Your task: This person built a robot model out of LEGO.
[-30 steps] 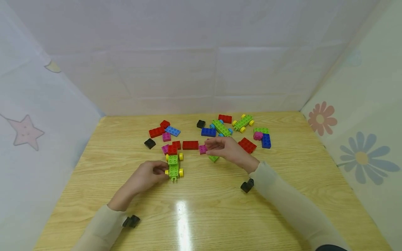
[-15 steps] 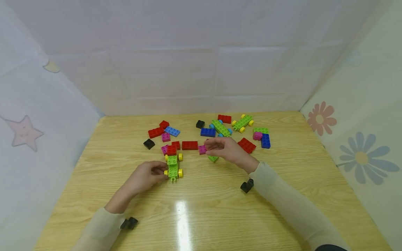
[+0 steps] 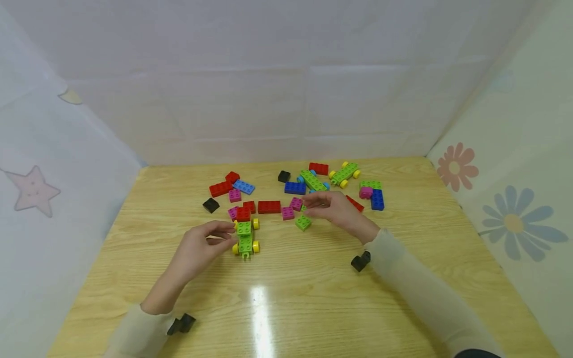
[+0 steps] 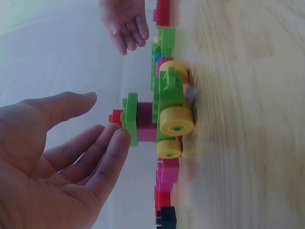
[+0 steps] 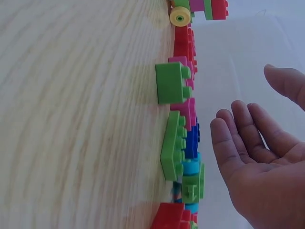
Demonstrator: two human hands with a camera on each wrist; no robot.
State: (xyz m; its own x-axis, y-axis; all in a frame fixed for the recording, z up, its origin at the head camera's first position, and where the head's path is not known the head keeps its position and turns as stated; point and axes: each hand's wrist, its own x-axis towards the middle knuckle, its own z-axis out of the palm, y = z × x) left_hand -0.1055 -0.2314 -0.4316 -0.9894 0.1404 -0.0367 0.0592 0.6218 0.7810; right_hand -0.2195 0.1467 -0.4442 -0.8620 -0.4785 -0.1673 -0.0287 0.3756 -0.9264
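My left hand (image 3: 195, 248) is open beside a small toy car (image 3: 245, 243) with a green base and yellow wheels. In the left wrist view, a magenta brick (image 4: 146, 121) sits on the car's base, topped by a green plate (image 4: 131, 119) and a red brick (image 4: 116, 117). The fingertips overlap that plate's near edge, and nothing is held. My right hand (image 3: 334, 211) hovers with relaxed fingers over loose bricks and holds nothing. Close to it lie a square green brick (image 3: 303, 222) and two pink bricks (image 3: 288, 213); a longer green brick (image 5: 172, 147) shows in the right wrist view.
Behind the hands are two more wheeled bases, one blue-wheeled (image 3: 313, 180) and one yellow-wheeled (image 3: 345, 173). Around them lie a blue brick (image 3: 295, 188), a long red brick (image 3: 269, 207) and black bricks (image 3: 211, 205). A draped sheet (image 3: 241, 114) stands behind the wooden table (image 3: 304, 298).
My left hand has risen from the car's side, its fingers opening. My right hand has shifted right, uncovering a pink brick and the square green brick. The car stays in place.
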